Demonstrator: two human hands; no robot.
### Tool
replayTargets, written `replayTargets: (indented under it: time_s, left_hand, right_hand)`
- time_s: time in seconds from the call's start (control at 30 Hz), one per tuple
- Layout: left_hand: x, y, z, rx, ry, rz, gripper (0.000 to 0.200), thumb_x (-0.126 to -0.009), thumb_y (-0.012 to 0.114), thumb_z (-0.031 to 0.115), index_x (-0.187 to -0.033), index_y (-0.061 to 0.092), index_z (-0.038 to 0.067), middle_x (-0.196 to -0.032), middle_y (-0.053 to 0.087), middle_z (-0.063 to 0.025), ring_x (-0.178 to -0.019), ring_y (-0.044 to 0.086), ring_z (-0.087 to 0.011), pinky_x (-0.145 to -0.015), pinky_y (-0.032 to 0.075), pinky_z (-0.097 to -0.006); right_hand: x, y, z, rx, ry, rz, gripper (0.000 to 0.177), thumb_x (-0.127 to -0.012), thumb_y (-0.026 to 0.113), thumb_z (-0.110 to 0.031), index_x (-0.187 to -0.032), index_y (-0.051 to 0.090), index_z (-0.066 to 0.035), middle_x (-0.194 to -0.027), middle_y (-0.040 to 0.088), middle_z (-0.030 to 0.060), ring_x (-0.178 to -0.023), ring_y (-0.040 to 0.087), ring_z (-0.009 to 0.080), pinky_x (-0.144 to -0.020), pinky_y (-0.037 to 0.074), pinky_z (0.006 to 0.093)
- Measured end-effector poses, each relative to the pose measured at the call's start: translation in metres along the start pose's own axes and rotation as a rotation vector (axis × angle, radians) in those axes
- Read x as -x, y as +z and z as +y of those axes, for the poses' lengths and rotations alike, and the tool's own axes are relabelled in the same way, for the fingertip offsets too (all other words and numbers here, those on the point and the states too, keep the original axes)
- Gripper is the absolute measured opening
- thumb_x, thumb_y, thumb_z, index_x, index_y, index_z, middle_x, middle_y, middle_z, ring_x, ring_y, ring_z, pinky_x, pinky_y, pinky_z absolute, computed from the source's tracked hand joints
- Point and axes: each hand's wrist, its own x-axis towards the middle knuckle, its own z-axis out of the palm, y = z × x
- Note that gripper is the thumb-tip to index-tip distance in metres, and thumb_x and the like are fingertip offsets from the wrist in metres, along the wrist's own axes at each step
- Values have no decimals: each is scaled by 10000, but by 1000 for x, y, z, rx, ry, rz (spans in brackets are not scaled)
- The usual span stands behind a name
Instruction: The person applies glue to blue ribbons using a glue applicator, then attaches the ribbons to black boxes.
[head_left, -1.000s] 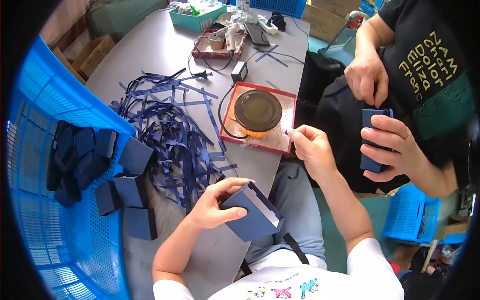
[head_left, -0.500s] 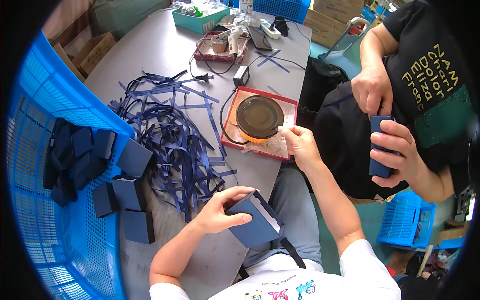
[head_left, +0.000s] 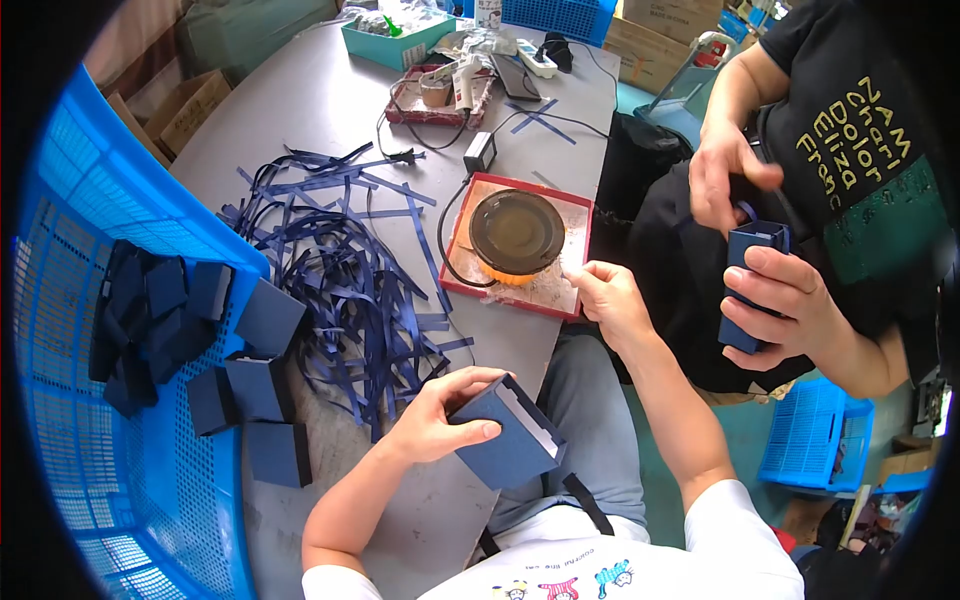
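My left hand (head_left: pixel 440 418) grips a dark blue box (head_left: pixel 512 432) over my lap, thumb on its near face. The box is tilted, and a white inner edge shows along its open side. Held out to the right, my right hand (head_left: pixel 612 300) has thumb and forefinger pinched together; whatever is between them is too small to make out. It hovers at the right side of a red tray (head_left: pixel 452 275), just off a round dark pot (head_left: pixel 517 235) of brownish liquid. The pot rests on an orange base inside the tray.
Dark blue ribbons (head_left: pixel 350 310) lie in a tangled heap on the grey table. Several blue boxes (head_left: pixel 262 385) stand beside a blue basket (head_left: pixel 180 480) holding more. At right, a co-worker's hand (head_left: pixel 790 310) holds another blue box (head_left: pixel 752 290). A glue gun (head_left: pixel 464 85) lies farther back.
My right hand has drawn back from the pot's rim, slightly right and toward me. My left hand and its box barely moved. The co-worker's upper hand has lifted away from their box.
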Motion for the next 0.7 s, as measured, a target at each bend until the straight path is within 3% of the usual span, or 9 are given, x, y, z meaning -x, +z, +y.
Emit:
replayTargets:
  time_s: [0.07, 0.17, 0.3, 0.4, 0.5, 0.7]
  left_hand:
    - [0, -1, 2, -6, 17, 9, 542, -746, 712, 161, -1206, 475, -1, -996, 606, -75, -910, 552, -103, -804, 439, -242]
    - [2, -5, 7, -41, 45, 45, 560, -734, 720, 171, -1205, 471, -4, -979, 608, -86, -879, 559, -104, -781, 444, -241]
    - [8, -8, 15, -44, 72, 60, 573, -715, 737, 184, -1192, 490, -18, -1001, 607, -90, -923, 571, -130, -828, 444, -260]
    - [13, -4, 25, -86, 126, 68, 574, -703, 745, 176, -1181, 502, -31, -1014, 604, -88, -925, 576, -137, -842, 443, -265]
    - [17, -1, 32, -126, 153, 64, 572, -691, 750, 168, -1166, 513, -46, -991, 603, -94, -899, 583, -135, -825, 446, -261]
    - [20, 1, 40, -163, 191, 49, 566, -685, 751, 165, -1155, 521, -51, -953, 603, -94, -874, 585, -129, -802, 448, -254]
  right_hand:
    - [12, -9, -1, -197, 67, -194, 187, -805, 658, -146, -671, 560, -60, -538, 432, -64, -438, 305, 15, -404, 214, 192]
    - [43, -6, -17, -227, 151, -335, 182, -809, 651, -142, -678, 553, -62, -537, 403, -81, -438, 283, 9, -405, 199, 192]
    - [80, 0, -44, 41, 91, -578, 145, -793, 663, -113, -690, 597, -36, -603, 518, -50, -531, 413, 8, -464, 294, 178]
    - [100, 7, -58, 230, 4, -751, 146, -780, 646, -96, -677, 596, -6, -590, 530, -41, -535, 439, 21, -483, 334, 196]
    - [110, 14, -65, 408, -116, -833, 189, -755, 643, -136, -659, 579, 15, -546, 537, 31, -496, 465, 71, -469, 352, 226]
    - [112, 23, -68, 530, -153, -861, 226, -744, 626, -166, -653, 563, 31, -528, 524, 83, -459, 476, 132, -465, 381, 255]
